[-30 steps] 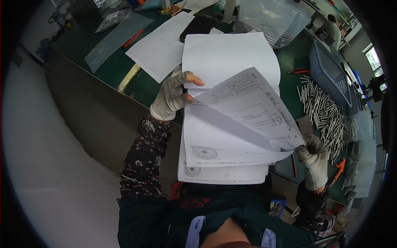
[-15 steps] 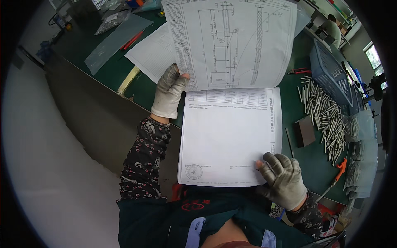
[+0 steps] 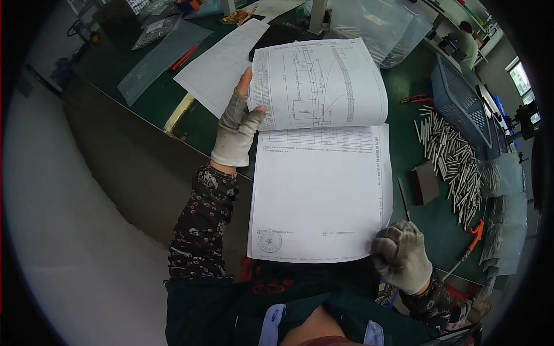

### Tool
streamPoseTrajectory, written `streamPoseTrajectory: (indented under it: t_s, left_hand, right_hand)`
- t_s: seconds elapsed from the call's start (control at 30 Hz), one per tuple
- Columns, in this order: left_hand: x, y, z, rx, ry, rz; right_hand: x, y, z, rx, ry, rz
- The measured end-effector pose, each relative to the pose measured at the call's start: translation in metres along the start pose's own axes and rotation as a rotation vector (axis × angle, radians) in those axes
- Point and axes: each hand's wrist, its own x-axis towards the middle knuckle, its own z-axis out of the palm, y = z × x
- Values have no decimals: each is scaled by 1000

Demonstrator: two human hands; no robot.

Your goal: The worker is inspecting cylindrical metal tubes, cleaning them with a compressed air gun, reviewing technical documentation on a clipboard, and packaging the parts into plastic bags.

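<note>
Head view: two hands (image 3: pixel 238 130) (image 3: pixel 401 256), one paper stack (image 3: pixel 322 190)

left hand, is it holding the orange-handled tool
No, the left hand grips the flipped-up page; the tool lies on the table near the right hand.

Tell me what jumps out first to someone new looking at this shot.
The stapled stack of white paper sheets fills the middle: the gloved left hand holds the flipped-up page with the line drawing at its left edge, while the gloved right hand grips the bottom right corner. To the right, a heap of thin grey metal rods lies on the green table beside a blue plastic crate.
</note>
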Motion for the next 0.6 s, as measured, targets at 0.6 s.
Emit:
streamPoseTrajectory:
  t_s: [0.6]
  left_hand:
    - [-4, 3, -1, 1, -58, -43]
  right_hand:
    - [1, 13, 0, 318, 247, 117]
